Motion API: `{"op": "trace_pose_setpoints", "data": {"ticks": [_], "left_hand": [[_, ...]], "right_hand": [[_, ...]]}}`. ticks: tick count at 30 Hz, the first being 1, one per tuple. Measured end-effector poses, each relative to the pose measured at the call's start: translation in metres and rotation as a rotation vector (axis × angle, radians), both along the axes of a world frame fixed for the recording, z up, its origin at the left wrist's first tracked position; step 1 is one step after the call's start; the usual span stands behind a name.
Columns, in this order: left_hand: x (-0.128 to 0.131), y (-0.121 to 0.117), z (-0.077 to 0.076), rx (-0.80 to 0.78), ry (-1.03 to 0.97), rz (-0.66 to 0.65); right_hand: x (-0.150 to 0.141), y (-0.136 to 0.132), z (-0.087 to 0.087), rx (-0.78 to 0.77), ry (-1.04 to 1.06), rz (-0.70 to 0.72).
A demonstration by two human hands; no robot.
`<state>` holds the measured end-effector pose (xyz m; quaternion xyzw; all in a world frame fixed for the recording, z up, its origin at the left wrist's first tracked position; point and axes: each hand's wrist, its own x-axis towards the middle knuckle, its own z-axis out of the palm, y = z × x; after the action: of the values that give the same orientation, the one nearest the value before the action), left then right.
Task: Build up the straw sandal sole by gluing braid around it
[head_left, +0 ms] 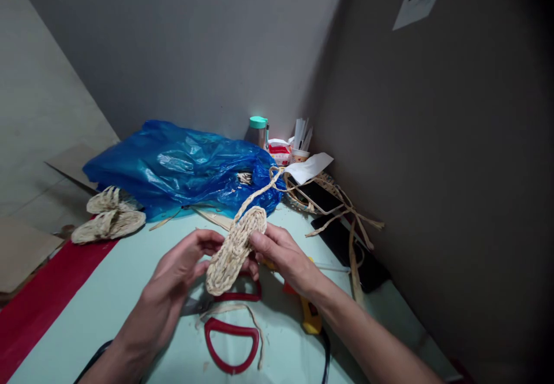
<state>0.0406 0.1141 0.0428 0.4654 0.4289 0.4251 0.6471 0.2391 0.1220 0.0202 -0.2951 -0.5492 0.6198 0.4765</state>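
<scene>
Both my hands hold a flat oval sole of braided straw (236,248) above the pale green table (130,268). My left hand (182,274) pinches its lower left edge with closed fingers. My right hand (281,254) grips the right edge, thumb on top. A loose braided straw tail (259,190) runs from the sole's far end toward the back. Under my hands lie red-handled scissors (231,343) and a yellow tool (310,314), partly hidden by my right forearm.
A blue plastic bag (182,164) lies at the back. Two finished straw pieces (108,216) rest at the left near a red strip (47,297). A bottle with a teal cap (257,131), a cup with sticks (299,147), straw strips (346,216) and dark flat objects (341,237) sit by the right wall.
</scene>
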Motion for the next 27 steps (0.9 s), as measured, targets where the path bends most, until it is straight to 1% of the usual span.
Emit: {"op": "trace_pose_setpoints", "data": {"ticks": [2, 4, 6, 9, 11, 13, 16, 20, 24, 27], "left_hand": [[0.005, -0.001, 0.002, -0.091, -0.125, -0.092], [0.007, -0.002, 0.000, -0.138, -0.180, -0.139], [0.007, -0.003, -0.002, -0.155, -0.204, -0.129], [0.004, -0.004, -0.003, -0.190, -0.240, -0.094], [0.003, -0.005, -0.001, -0.238, -0.279, -0.088], [0.004, -0.005, 0.002, -0.298, -0.328, -0.095], [0.006, -0.004, 0.005, -0.384, -0.399, -0.081], [0.005, -0.002, 0.003, -0.470, -0.486, -0.011], [0.003, -0.001, 0.002, -0.507, -0.522, 0.022], [0.004, -0.003, 0.005, -0.519, -0.596, -0.006]], "right_hand": [[-0.001, -0.002, 0.003, 0.013, -0.070, 0.017], [-0.001, -0.005, 0.010, 0.036, -0.158, 0.043], [0.001, -0.008, 0.020, 0.083, -0.268, 0.039], [0.008, -0.015, 0.034, 0.179, -0.447, -0.030], [0.015, -0.020, 0.038, 0.227, -0.539, -0.086], [0.022, -0.025, 0.037, 0.258, -0.580, -0.162], [0.027, -0.033, 0.029, 0.288, -0.557, -0.330], [0.021, -0.049, 0.021, 0.295, -0.485, -0.541], [0.006, -0.071, 0.018, 0.255, -0.399, -0.661], [-0.004, -0.084, 0.016, 0.196, -0.292, -0.753]]}}
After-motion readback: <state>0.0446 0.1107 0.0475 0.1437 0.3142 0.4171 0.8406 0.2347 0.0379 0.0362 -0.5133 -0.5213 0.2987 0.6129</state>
